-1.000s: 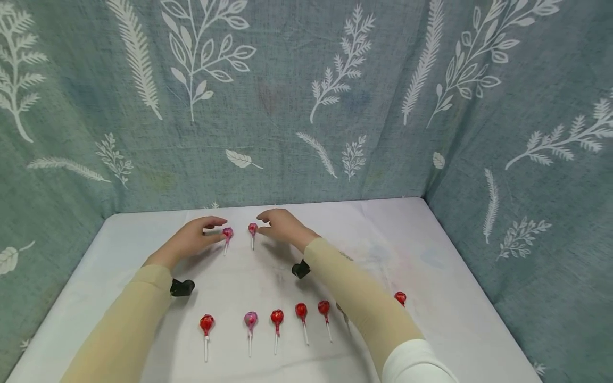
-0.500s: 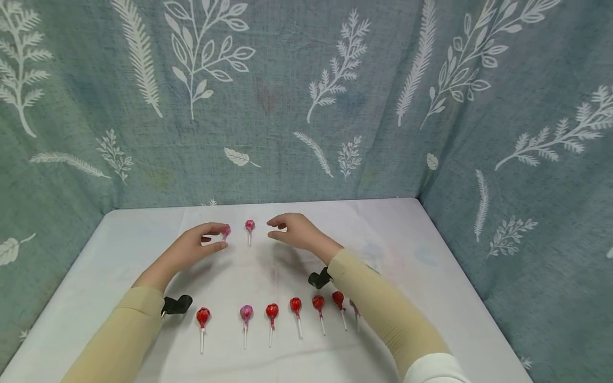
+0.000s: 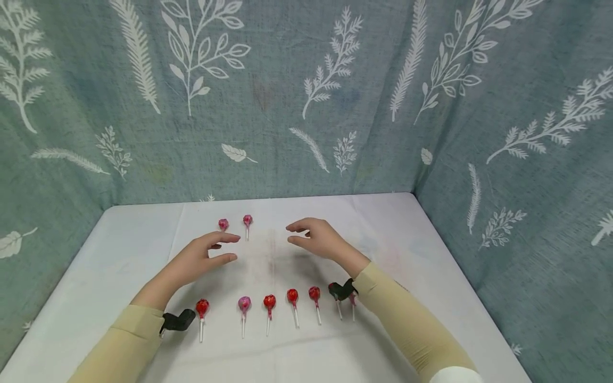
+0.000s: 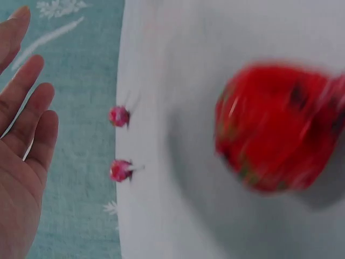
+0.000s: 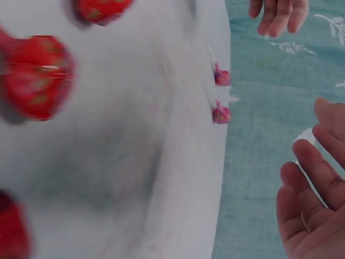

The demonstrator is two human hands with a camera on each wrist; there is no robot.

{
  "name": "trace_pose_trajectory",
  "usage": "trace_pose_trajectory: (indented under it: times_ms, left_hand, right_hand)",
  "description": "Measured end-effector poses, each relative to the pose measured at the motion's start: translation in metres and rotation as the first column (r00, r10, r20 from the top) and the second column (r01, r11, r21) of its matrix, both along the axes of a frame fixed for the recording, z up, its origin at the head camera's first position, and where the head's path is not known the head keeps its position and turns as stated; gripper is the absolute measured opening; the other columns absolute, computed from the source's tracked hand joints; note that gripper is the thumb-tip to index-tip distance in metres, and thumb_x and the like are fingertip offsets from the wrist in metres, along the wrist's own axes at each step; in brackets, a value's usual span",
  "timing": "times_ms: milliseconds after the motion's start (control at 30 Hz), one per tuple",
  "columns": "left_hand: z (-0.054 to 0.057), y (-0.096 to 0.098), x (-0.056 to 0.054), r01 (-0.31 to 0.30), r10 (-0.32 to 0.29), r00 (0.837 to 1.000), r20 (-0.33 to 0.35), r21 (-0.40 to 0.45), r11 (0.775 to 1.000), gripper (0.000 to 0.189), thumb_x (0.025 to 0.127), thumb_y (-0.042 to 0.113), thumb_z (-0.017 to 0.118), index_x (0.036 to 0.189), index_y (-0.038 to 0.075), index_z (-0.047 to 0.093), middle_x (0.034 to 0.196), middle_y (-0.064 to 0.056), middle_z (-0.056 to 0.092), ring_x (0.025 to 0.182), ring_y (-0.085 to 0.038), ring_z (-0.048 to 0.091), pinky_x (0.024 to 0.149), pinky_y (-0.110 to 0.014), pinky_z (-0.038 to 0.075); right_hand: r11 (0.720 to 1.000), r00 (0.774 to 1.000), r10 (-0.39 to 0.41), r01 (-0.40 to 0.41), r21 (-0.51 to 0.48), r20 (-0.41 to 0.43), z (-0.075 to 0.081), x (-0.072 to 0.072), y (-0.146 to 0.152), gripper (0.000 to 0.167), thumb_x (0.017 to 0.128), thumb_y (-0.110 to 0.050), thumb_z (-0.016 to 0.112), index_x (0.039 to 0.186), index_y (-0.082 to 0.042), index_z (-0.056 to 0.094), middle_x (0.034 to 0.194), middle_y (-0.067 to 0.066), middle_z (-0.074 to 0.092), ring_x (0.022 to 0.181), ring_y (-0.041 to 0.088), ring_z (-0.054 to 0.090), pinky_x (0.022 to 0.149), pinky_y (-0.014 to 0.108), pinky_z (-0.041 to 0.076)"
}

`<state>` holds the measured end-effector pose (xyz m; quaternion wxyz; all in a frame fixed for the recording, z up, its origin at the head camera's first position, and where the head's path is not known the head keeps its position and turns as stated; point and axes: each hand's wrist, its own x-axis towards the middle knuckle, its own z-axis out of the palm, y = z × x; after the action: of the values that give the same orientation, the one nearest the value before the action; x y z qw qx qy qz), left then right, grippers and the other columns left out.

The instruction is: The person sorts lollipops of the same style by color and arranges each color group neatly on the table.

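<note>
Two pink lollipops lie side by side near the table's back edge: a left one (image 3: 223, 224) and a right one (image 3: 247, 219). My left hand (image 3: 196, 259) hovers just in front of them, fingers loosely extended and holding nothing; it overlaps the left lollipop's stick in the head view. To the right, my right hand (image 3: 318, 238) is also raised over the cloth with relaxed fingers and nothing in them. Nearer me is a row of several lollipops, among them a red one (image 3: 202, 307) at the left end and a pink-purple one (image 3: 244, 304) beside it.
A white cloth covers the table (image 3: 268, 361). Patterned green-blue fabric (image 3: 268, 175) hangs behind it and at both sides. The black right wrist mount (image 3: 342, 290) overlaps a red lollipop toward the row's right end.
Both hands have drawn back from the two rear lollipops, the right one moving rightward and the left one nearer the front. The two lollipops stay lying at the back.
</note>
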<state>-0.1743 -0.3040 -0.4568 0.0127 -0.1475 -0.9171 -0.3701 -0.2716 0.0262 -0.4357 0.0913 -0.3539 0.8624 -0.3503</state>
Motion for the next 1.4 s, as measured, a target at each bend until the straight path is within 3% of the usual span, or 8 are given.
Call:
trace_pose_trajectory:
  times_ms: [333,533,667,800,1067,1200,1400]
  left_hand:
    - [-0.005,0.018,0.033,-0.012,0.011,1.0,0.009,0.045,0.999,0.046,0.088,0.049,0.071,0.13,0.033,0.062,0.132,0.01,0.058,0.121,-0.033,0.055,0.097,-0.055,0.045]
    - [-0.015,0.028,0.049,-0.019,0.019,1.0,0.002,0.049,0.999,0.041,0.088,0.045,0.072,0.127,0.033,0.063,0.128,0.014,0.06,0.119,-0.024,0.058,0.098,-0.05,0.046]
    - [-0.023,0.035,0.057,-0.041,0.04,0.999,0.012,0.051,0.998,0.037,0.089,0.037,0.075,0.124,0.032,0.066,0.126,0.016,0.061,0.119,-0.02,0.057,0.096,-0.051,0.047]
    - [-0.027,0.038,0.063,-0.058,0.057,0.998,0.013,0.047,0.997,0.036,0.089,0.036,0.075,0.123,0.029,0.068,0.124,0.017,0.062,0.121,-0.022,0.056,0.097,-0.055,0.045]
    - [-0.039,0.039,0.07,-0.054,0.051,0.995,-0.081,-0.029,0.998,0.037,0.083,0.039,0.079,0.116,0.023,0.073,0.117,0.011,0.064,0.117,-0.021,0.056,0.096,-0.053,0.045]
    - [-0.043,0.041,0.072,-0.076,0.069,0.993,-0.098,-0.068,0.995,0.035,0.082,0.039,0.081,0.114,0.024,0.074,0.115,0.012,0.065,0.118,-0.023,0.053,0.1,-0.061,0.033]
    - [-0.045,0.045,0.074,-0.091,0.086,0.995,-0.056,-0.1,0.991,0.035,0.083,0.045,0.078,0.112,0.027,0.074,0.113,0.014,0.066,0.123,-0.027,0.048,0.097,-0.063,0.021]
  right_hand:
    - [0.999,0.999,-0.047,0.048,-0.023,0.02,-0.007,0.028,0.052,0.033,0.096,-0.037,0.066,0.125,-0.022,0.068,0.122,-0.01,0.065,0.114,0.012,0.059,0.094,0.035,0.048]
    - [0.99,0.99,-0.138,0.138,-0.003,0.038,-0.019,0.038,0.079,0.031,0.094,-0.041,0.068,0.122,-0.027,0.069,0.114,-0.015,0.066,0.116,0.011,0.057,0.101,0.039,0.044]
    - [0.983,0.982,-0.183,0.182,0.021,0.043,-0.029,0.044,0.095,0.033,0.093,-0.04,0.069,0.121,-0.022,0.071,0.114,-0.014,0.066,0.118,0.014,0.057,0.1,0.045,0.045]
    - [0.982,0.983,-0.185,0.184,0.032,0.019,-0.034,0.051,0.111,0.035,0.092,-0.037,0.071,0.121,-0.018,0.072,0.117,-0.011,0.066,0.119,0.018,0.057,0.097,0.048,0.047]
    - [0.98,0.982,-0.188,0.189,0.066,-0.01,-0.042,0.061,0.136,0.034,0.091,-0.033,0.074,0.12,-0.016,0.072,0.119,-0.009,0.065,0.122,0.021,0.055,0.101,0.047,0.044]
    - [0.982,0.985,-0.17,0.171,0.085,-0.02,-0.047,0.064,0.142,0.033,0.09,-0.029,0.076,0.119,-0.015,0.072,0.116,-0.008,0.065,0.119,0.021,0.056,0.098,0.046,0.047]
    - [0.987,0.991,-0.114,0.121,0.108,-0.069,-0.054,0.067,0.148,0.032,0.088,-0.028,0.078,0.115,-0.013,0.074,0.11,-0.006,0.067,0.102,0.017,0.059,0.085,0.038,0.053]
